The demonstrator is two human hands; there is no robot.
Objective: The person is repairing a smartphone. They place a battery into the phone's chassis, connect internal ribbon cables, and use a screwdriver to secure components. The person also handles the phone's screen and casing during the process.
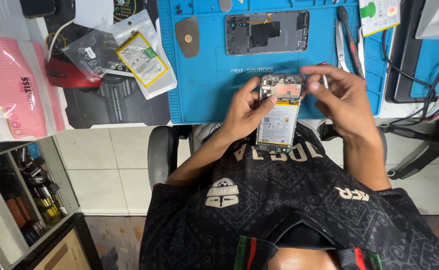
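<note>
I hold an opened smartphone (278, 112), back cover off, its white battery and circuit board showing, just over the near edge of the blue repair mat (204, 85) and above my lap. My left hand (244, 110) is closed around the phone's left side, thumb lying on the battery's edge. My right hand (342, 97) pinches a thin metal tool (324, 80) between thumb and fingers, its tip near the phone's top right corner; I cannot tell whether it touches. At the mat's far edge lies the phone's back cover (267, 32), inside up, with a grey oval opening pick (187, 36) to its left. A screwdriver (350, 40) rests along the mat's right side. Left of the mat sit a clear bag holding a spare battery (140, 57) and a pink tissue pack (17, 85).
</note>
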